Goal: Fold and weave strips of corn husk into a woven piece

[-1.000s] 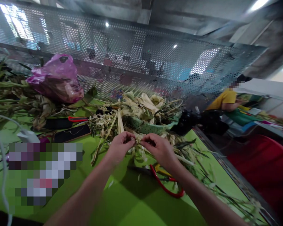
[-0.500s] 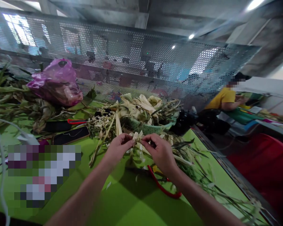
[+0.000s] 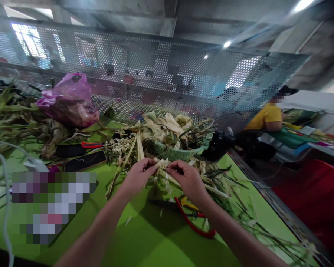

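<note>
Between my fingertips is a small pale piece of folded plant strips (image 3: 161, 165), like dried husk or leaf. My left hand (image 3: 139, 174) pinches its left side, thumb against forefinger. On the other side my right hand (image 3: 186, 177) grips it the same way. Just beyond the hands stands a green perforated basket (image 3: 174, 152) heaped with dried pale husks (image 3: 167, 128). Under my right wrist lie red-handled scissors (image 3: 190, 220), partly hidden by the forearm. Loose stalks and leaves (image 3: 214, 189) spread on the table to the right of my hand.
A pink plastic bag (image 3: 69, 102) sits at the back left, near dried leaves (image 3: 13, 115). A phone (image 3: 85, 161) and a red-handled tool (image 3: 91, 145) lie on the green table (image 3: 144, 237). Perforated metal panel (image 3: 156, 74) behind; a person in yellow (image 3: 267, 116) at right; white cable (image 3: 4, 193) at left.
The small husk piece between my fingers looks more bunched, its upright strips lower than before. Both hands stay nearly in place; the view has shifted slightly.
</note>
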`<state>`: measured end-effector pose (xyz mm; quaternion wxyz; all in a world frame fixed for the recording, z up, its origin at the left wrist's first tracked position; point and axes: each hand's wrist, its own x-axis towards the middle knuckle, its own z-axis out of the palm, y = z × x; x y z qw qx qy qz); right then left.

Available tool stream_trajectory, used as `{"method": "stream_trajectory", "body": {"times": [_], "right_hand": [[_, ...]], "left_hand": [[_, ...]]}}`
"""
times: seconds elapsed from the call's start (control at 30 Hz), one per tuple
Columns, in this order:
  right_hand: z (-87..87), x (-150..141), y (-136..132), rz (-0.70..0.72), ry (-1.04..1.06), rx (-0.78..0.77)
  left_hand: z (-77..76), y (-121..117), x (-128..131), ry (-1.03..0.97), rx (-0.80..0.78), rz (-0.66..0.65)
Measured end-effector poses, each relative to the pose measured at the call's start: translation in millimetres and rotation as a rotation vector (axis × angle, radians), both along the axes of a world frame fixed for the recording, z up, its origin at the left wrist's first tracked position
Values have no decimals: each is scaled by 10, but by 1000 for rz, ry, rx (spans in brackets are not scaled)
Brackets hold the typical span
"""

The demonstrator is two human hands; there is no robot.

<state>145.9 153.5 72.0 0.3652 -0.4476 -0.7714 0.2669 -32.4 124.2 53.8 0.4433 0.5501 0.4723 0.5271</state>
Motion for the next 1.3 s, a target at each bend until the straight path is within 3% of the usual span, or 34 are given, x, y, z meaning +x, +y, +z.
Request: {"method": "stream_trajectory", "body": {"times": [0.17,0.63,0.93,1.17,1.3], "right_hand": [[-45,3,8,-8,46,17],[-65,-18,14,104,111,-171],[-220,-180,-89,196,392,-542],[-130,-96,-43,216,394,-552],[-119,-65,-25,238,343,-544]], "left_hand": [[-27,-4,59,-185,-71,-50],[-74,-3,85,-468,-129,71],[-197,-8,238,-746,-161,146],[-121,-8,137,-741,-142,179],[-83,-27,81,-673,-149,121]]}}
